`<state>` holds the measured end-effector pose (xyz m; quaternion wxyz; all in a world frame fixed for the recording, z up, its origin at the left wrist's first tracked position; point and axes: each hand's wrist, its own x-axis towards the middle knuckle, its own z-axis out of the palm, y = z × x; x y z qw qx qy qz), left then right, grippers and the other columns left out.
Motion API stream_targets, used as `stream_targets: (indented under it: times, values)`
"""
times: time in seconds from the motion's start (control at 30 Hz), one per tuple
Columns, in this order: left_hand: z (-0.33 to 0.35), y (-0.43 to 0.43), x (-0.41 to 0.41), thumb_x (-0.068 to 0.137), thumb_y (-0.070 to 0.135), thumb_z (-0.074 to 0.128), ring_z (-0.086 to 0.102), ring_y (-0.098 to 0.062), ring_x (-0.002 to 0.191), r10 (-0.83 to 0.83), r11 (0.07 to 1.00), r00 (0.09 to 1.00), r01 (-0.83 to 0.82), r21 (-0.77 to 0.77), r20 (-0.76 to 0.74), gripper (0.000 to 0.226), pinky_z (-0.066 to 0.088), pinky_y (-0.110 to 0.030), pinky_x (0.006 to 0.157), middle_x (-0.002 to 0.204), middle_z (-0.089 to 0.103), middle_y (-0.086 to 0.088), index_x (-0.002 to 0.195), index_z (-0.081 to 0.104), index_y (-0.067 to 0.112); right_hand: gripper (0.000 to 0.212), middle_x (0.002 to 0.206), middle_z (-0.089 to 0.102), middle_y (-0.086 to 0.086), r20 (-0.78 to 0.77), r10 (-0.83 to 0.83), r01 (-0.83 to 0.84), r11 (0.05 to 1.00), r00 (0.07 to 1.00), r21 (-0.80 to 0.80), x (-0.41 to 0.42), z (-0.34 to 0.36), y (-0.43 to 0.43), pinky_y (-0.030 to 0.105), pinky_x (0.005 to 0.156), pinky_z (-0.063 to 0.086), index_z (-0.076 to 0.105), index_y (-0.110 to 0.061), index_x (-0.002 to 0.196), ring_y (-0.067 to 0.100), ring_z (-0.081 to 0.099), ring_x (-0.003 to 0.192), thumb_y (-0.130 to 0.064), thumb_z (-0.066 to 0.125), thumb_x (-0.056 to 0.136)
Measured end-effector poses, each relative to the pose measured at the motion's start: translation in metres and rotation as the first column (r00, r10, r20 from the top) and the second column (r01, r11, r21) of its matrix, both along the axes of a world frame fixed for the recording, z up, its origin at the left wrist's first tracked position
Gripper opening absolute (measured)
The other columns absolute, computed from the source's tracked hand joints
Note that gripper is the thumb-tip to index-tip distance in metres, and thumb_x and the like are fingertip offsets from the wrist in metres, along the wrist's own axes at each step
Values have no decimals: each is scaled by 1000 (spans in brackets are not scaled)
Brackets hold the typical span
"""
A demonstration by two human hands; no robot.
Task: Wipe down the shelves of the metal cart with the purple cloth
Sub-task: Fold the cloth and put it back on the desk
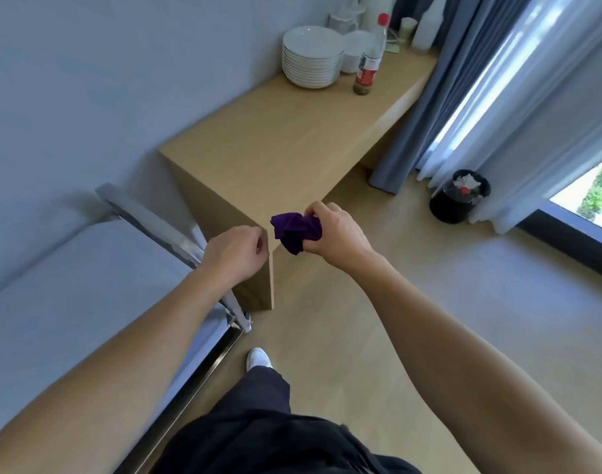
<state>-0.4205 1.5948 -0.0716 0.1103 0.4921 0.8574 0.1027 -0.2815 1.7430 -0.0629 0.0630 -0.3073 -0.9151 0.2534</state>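
Dark trousers [258, 422] filling bottom of view; white shoe [258, 359] showing on floor. Fingers of your right hand [334, 234] curling round purple cloth [294, 230], gripping it as bunched wad in air by near corner of wooden table [275, 148]. Your left hand [236, 254] hovering just beside cloth, not touching, fingers curling in on nothing visible. Metal cart [70, 285] standing at your left, top shelf facing up, handle [149, 220] running under left wrist. Plate stack [311, 58] and bottle [369, 59] sitting at table's far end.

Forearms [429, 336] bare; loose black trousers [258, 422]; white shoe [258, 359], rounded toe.
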Motion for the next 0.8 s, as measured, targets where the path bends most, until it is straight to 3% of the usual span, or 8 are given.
stream_targets:
  times: [0.23, 0.37, 0.6, 0.8]
  values:
    - [3, 48, -84, 92, 28, 48, 57, -16, 66, 79, 996, 997, -78, -50, 19, 16, 53, -35, 59, 74, 55, 5, 83, 56, 19, 50, 103, 52, -1, 53, 144, -144, 990, 988, -2, -100, -2, 57, 36, 72, 55, 50, -24, 117, 19, 53, 93, -30, 76, 75]
    - [-3, 64, -115, 94, 28, 47, 57, -15, 63, 163, 986, 986, -161, -53, 24, 17, 55, -37, 59, 72, 56, 3, 83, 57, 19, 50, 104, 52, 0, 84, 294, -291, 956, 952, -43, -152, -12, 84, 32, 78, 49, 51, -22, 118, 21, 51, 95, -28, 76, 75]
    - [-31, 91, -137, 96, 33, 50, 56, -11, 70, 359, 933, 932, -356, -56, 60, 15, 43, -27, 57, 79, 56, 7, 88, 58, 22, 50, 113, 52, 4, 274, 562, -574, 818, 780, -44, -224, -52, 136, 39, 88, 50, 50, -23, 120, 24, 49, 103, -31, 74, 77]
    - [-48, 123, -135, 95, 31, 49, 57, -14, 80, 493, 869, 865, -484, -102, 97, 12, 54, -34, 73, 91, 56, 3, 96, 56, 22, 62, 131, 44, 3, 445, 627, -717, 695, 640, 52, -242, -86, 185, 45, 98, 40, 42, -31, 135, 26, 39, 122, -51, 66, 82]
